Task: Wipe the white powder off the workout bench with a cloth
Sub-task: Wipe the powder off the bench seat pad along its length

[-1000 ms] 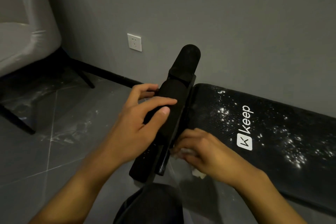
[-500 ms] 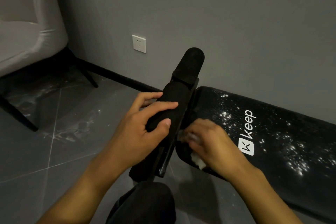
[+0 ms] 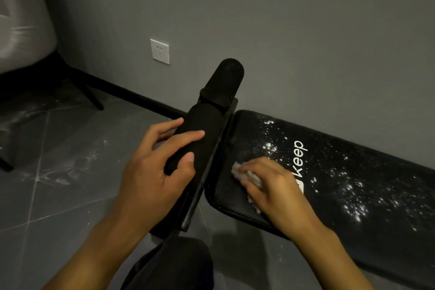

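Seen from the head camera, a person's right hand (image 3: 273,186) presses a crumpled white cloth (image 3: 247,175) flat against the near end of a long black padded workout bench (image 3: 353,172), fingers curled over the wad so that only its pale edges show at the fingertips and under the palm. White powder (image 3: 353,195) lies in scattered specks across the textured pad, thickest beyond and to the right of that hand; the strip of pad between the hand and the bench's rounded end looks darker and largely free of specks. A white "keep" logo (image 3: 300,158) is printed on the pad just past the knuckles, its square emblem partly covered by the back of the hand. The bench runs out of frame at the right edge.

To the left, the left hand (image 3: 155,172) wraps around a black cylindrical foam roller pad (image 3: 200,132) on the upright post at the bench's end, thumb and fingers closed on it. A dark-clothed knee (image 3: 169,266) sits below both forearms, hard to make out in the dim light. Further left of the hands, grey floor tiles (image 3: 58,172) carry faint white smears, a white wall socket (image 3: 160,51) sits on the grey wall, and a pale chair (image 3: 21,30) is cut off at the frame's corner.
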A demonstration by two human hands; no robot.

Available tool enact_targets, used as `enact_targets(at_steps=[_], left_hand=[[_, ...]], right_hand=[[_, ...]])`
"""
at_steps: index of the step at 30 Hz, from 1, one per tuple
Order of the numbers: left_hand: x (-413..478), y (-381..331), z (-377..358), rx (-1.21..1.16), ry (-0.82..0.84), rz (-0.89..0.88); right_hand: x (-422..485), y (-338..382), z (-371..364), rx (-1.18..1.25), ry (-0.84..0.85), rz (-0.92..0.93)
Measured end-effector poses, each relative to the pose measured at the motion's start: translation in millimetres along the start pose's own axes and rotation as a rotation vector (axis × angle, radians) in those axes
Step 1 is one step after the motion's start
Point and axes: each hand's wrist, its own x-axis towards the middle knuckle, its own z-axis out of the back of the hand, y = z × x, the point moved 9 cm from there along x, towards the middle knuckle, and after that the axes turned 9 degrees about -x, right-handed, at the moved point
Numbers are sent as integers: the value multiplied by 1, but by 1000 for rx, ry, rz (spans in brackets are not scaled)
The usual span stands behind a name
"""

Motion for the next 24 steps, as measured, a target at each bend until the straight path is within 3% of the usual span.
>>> enact_targets(at_steps=[3, 8, 12, 15, 18, 20, 24], left_hand=[[-3, -9, 3, 83, -30, -63], [-35, -42, -20, 402, -117, -368], [-80, -62, -73, 296, 42, -572], [-74, -35, -106, 300, 274, -416], [-53, 9, -119, 424, 413, -58], [-51, 26, -122, 463, 452, 88], [-55, 36, -121, 492, 440, 171]], right_hand=[[-7, 10, -11, 125, 189, 54], [4, 0, 3, -70, -62, -22], [0, 3, -5, 87, 140, 51], [-3, -15, 13, 43, 58, -49], [-3, -18, 24, -11, -92, -108], [-3, -7, 11, -4, -8, -37], [-6, -9, 0, 60, 205, -14]])
